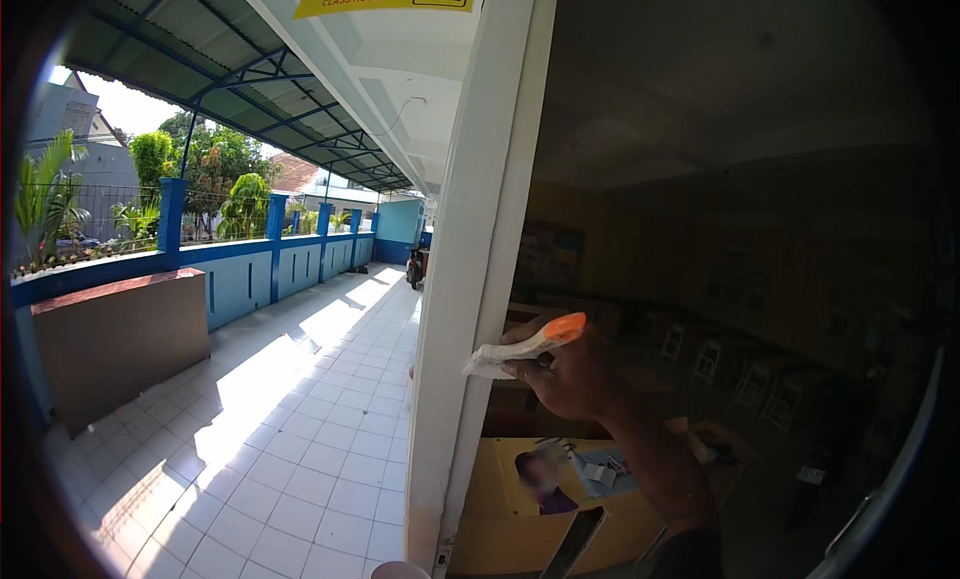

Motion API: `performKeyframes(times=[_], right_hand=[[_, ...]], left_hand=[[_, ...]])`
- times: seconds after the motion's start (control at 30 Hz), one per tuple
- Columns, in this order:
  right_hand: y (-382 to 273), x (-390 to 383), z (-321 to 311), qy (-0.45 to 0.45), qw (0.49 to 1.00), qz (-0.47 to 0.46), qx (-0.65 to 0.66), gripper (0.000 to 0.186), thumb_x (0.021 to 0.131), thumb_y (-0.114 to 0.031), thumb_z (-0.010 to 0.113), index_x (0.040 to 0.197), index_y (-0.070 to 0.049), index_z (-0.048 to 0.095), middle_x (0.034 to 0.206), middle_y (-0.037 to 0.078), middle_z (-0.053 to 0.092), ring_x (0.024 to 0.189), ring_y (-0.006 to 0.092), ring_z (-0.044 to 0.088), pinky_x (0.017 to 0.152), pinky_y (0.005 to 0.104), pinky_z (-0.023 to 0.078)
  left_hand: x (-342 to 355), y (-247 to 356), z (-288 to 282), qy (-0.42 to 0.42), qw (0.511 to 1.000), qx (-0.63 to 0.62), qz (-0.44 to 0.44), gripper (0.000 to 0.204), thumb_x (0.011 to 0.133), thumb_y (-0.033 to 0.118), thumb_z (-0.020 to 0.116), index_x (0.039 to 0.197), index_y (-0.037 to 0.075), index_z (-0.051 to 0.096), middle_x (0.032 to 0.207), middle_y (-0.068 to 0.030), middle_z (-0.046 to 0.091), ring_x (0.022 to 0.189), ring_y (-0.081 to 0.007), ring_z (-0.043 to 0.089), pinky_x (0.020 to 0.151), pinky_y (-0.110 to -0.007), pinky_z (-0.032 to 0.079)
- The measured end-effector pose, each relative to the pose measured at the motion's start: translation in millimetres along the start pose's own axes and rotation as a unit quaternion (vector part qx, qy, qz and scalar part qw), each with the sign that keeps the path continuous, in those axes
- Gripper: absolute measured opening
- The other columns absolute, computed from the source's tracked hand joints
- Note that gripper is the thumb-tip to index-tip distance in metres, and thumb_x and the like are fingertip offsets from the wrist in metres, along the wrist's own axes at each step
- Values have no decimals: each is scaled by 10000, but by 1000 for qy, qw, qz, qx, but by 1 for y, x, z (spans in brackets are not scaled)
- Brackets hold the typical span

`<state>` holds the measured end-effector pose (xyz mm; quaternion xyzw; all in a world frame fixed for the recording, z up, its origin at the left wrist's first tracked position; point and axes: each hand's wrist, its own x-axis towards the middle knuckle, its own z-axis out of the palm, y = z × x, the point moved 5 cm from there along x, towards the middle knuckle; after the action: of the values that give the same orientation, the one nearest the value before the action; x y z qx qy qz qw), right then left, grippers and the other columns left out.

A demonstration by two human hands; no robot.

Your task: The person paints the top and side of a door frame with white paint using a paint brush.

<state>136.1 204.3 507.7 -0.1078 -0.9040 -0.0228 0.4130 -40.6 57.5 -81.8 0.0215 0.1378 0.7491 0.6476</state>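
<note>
Head view shows the right hand grasping a white cloth and an orange-tipped tool, pressing the cloth against the white door frame. Left lies a sunlit tiled corridor; right, a dim classroom with a yellow desk near.

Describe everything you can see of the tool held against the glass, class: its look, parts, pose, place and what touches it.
The tool is small and hand-held, with a bright orange end pointing up and right and a whitish, crumpled-looking end pointing left. It lies tilted, almost level, against the dark window glass, its white end close to the white frame. One hand grips its middle, so that part is hidden. Whether it is plastic or cloth-wrapped cannot be told.
</note>
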Motion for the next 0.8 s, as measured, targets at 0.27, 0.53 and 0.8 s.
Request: performKeyframes(times=[0.27,0.53,0.8], right_hand=[[2,191,-172,264,963,-36,-25,269,845,-27,806,1101,33,749,992,178,786,865,217,759,791,369,575],[-39,282,-256,427,885,-125,-139,269,852,-73,815,1101,8,756,1003,156,794,900,250,776,816,357,588],[-15,313,-254,460,847,-201,-175,216,894,-29,774,1110,-38,786,1011,158,787,946,291,771,837,381,596]], left_hand=[[6,21,-16,27,999,-5,36,767,948,586,498,1553,118,438,1546,-195,487,1399,-467,472,1098,-759,399],[-60,68,84,97,973,172,124,674,1031,375,391,1607,33,308,1618,-268,359,1498,-437,387,1197,-701,383],[-32,89,21,36,894,403,191,693,1051,403,398,1593,-19,309,1616,-253,381,1490,-402,413,1192,-621,442]])
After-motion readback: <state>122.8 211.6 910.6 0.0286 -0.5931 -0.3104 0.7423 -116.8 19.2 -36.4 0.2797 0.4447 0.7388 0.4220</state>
